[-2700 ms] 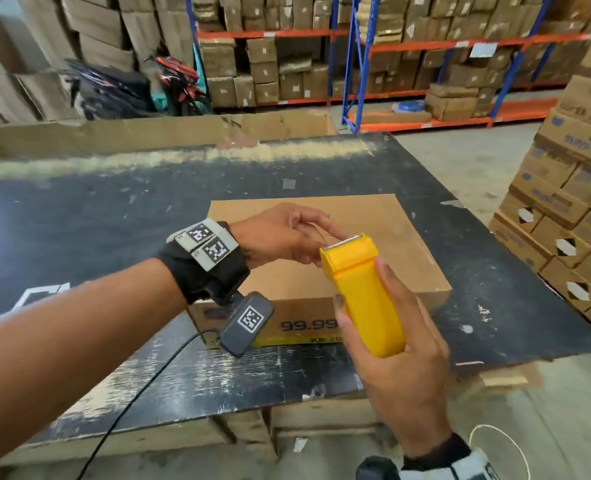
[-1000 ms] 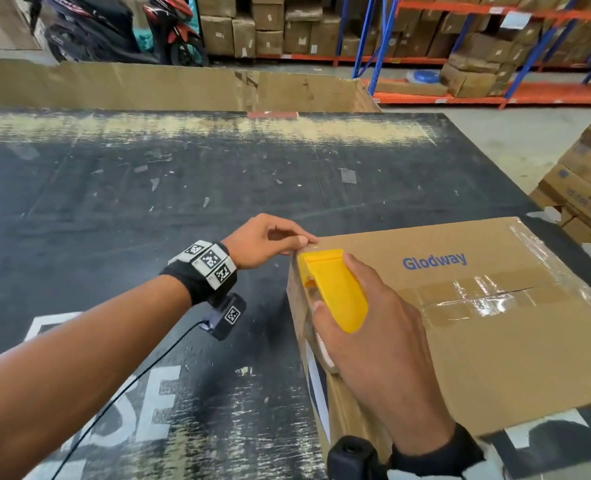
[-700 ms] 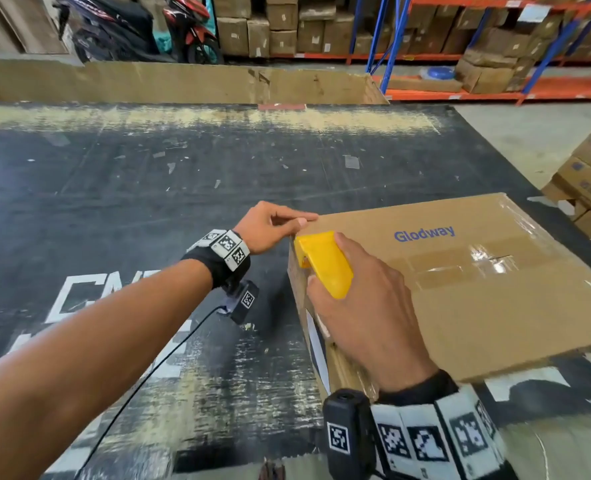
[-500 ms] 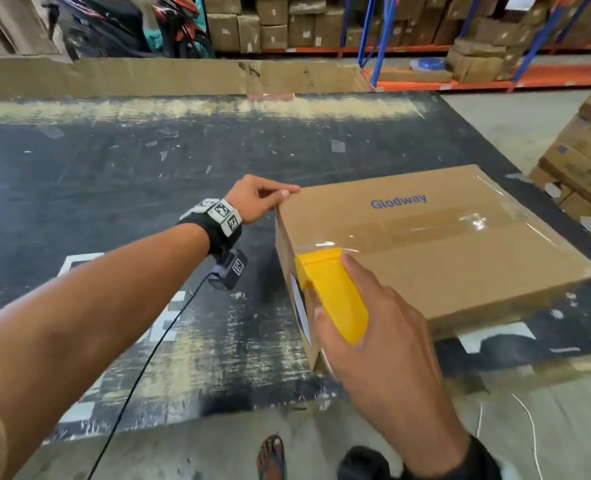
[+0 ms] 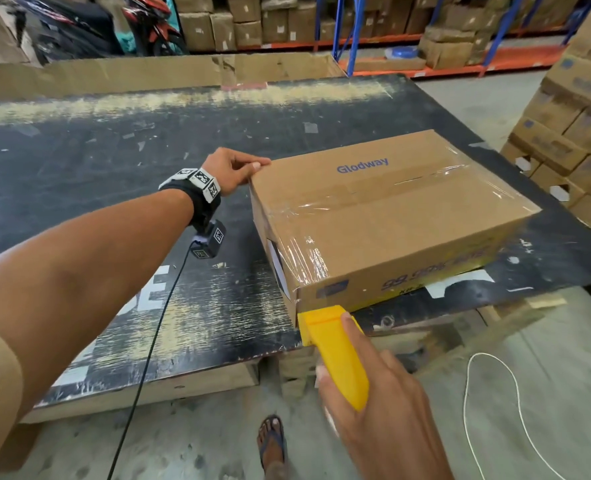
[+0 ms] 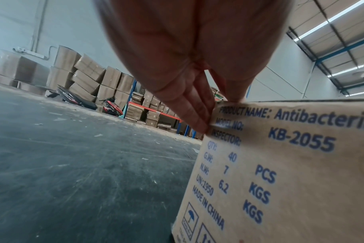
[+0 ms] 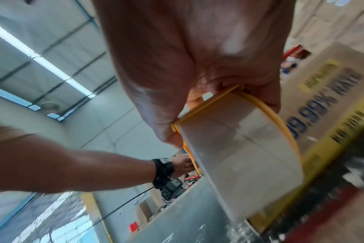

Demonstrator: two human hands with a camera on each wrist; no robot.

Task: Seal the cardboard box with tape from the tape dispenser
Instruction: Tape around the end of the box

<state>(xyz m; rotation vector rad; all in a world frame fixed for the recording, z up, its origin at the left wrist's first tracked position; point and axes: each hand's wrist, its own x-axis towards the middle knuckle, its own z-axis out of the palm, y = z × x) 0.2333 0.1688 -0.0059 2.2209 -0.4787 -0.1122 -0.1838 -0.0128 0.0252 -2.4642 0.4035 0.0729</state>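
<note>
A closed cardboard box [image 5: 408, 230] printed "Glodway" lies on the black table. Clear tape [image 5: 307, 251] runs along its top seam and down its near left end. My left hand [image 5: 242, 169] braces the far left top corner, thumb on the top edge. In the left wrist view its straight fingers [image 6: 191, 113] lie against the box's printed end wall [image 6: 280, 164]. My right hand [image 5: 384, 393] grips the yellow tape dispenser [image 5: 339, 355], whose head sits at the box's bottom near corner, at the table edge. The right wrist view shows the tape roll [image 7: 239, 156] inside it, beside the box [image 7: 326, 102].
The box sits near the front right of the worn black table [image 5: 114, 168]. A long cardboard sheet [image 5: 148, 74] stands along its far edge. Stacked cartons [image 5: 571, 140] rise at the right, with racks [image 5: 356, 29] and motorbikes [image 5: 141, 26] behind. A white cord [image 5: 488, 393] and a sandalled foot [image 5: 273, 445] are on the floor.
My right hand has drawn the dispenser from the top left edge down the box's end to its bottom corner, laying tape there. The left hand has stayed on the far corner.
</note>
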